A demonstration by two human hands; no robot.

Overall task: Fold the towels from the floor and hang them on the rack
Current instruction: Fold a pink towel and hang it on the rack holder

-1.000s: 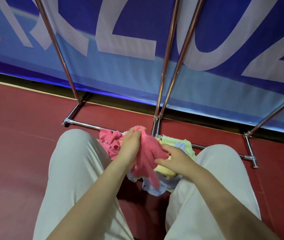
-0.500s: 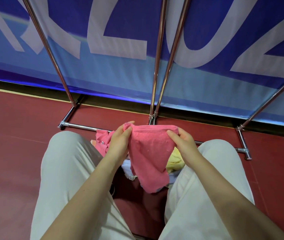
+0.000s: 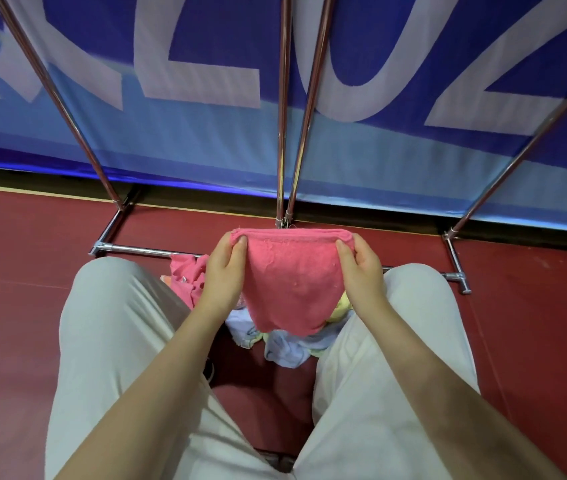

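I hold a pink towel stretched between both hands above the floor, its top edge doubled over and its lower part hanging. My left hand pinches the top left corner and my right hand pinches the top right corner. Under it lies a pile of towels on the floor: another pink one, a light blue one and a yellow one, partly hidden. The chrome rack rises just behind the towel, and its base bar runs across the floor.
My knees in pale trousers flank the pile on both sides. A blue banner with large white letters stands behind the rack. The floor is dark red. Slanted rack poles rise at left and right.
The pink towel was lifted from the pile and spread out; my hands moved apart to its top corners and raised it, pulling the top edge straight.
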